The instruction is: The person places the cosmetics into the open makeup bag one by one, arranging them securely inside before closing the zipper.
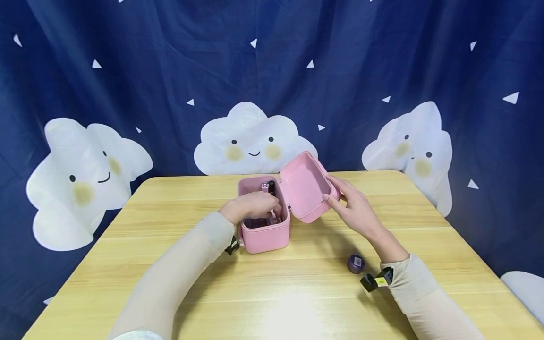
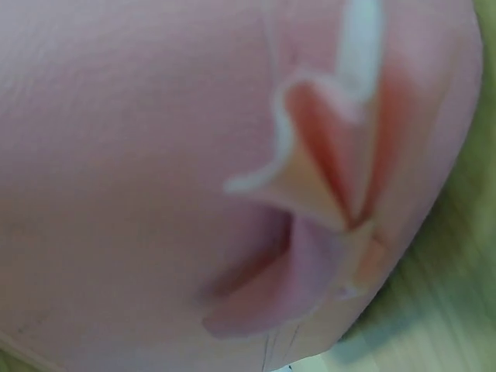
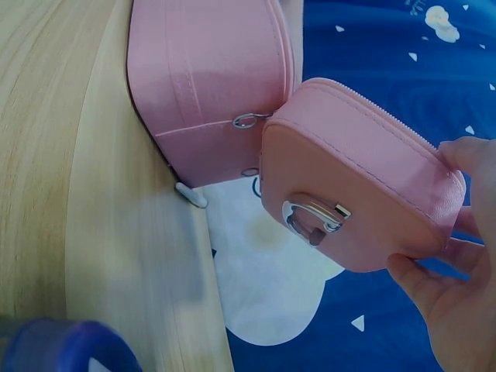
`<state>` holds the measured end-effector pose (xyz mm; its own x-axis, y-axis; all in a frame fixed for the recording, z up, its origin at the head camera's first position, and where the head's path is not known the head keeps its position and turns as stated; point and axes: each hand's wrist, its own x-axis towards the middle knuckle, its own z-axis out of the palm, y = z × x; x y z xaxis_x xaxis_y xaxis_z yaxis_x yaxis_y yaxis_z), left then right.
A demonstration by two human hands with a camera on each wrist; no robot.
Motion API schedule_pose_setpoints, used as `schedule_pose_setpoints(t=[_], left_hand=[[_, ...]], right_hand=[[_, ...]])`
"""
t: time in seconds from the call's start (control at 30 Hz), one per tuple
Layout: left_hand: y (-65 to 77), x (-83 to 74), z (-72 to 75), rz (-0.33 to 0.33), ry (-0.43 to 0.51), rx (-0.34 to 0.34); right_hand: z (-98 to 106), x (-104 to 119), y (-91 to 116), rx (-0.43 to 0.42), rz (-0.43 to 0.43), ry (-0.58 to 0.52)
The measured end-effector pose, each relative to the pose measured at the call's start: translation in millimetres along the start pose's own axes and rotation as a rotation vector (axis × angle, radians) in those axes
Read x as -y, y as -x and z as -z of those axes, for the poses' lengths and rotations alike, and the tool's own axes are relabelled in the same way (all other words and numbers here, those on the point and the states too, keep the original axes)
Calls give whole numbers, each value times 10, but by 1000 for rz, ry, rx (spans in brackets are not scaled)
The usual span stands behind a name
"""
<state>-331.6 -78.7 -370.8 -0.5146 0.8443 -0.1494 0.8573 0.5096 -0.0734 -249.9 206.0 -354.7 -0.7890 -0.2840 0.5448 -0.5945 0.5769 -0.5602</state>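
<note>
Dark blue curtain [image 1: 340, 42] backs the tabletop [image 1: 187, 196]. The left hand [image 1: 257, 205] has its fingers inside the pink case [image 1: 267, 240], near the tabletop's far edge; their grasp I cannot tell. The right hand [image 1: 357, 210] pinches the raised lid [image 1: 302, 186]. 1 black-topped item [image 1: 271, 186] shows inside; 1 purple container [image 1: 356, 264] sits toward the right edge.

No text can be read; the pale label [image 1: 358, 261] on the purple container [image 1: 352, 267] is too small.

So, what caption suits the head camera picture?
Left hand inside a pink case, right hand holding its open lid, on a wooden table.
</note>
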Motion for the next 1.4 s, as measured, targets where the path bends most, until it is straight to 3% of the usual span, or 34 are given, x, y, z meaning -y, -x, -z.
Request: schedule_pose_setpoints(t=[0.27, 0.5, 0.73, 0.87, 1.07, 1.4], left_hand=[[91, 15, 37, 26, 25, -61], [268, 13, 137, 36, 38, -118], [459, 19, 144, 36, 72, -211], [596, 15, 145, 46, 101, -273], [851, 14, 143, 115, 130, -326], [1333, 20, 25, 168, 158, -449]], right_hand=[[-5, 12, 2, -1, 4, 4], [3, 30, -10, -7, 11, 3], [2, 26, -2, -9, 3, 4], [-2, 27, 1, -7, 3, 3], [4, 26, -2, -7, 5, 6], [-14, 14, -6, -11, 0, -1]])
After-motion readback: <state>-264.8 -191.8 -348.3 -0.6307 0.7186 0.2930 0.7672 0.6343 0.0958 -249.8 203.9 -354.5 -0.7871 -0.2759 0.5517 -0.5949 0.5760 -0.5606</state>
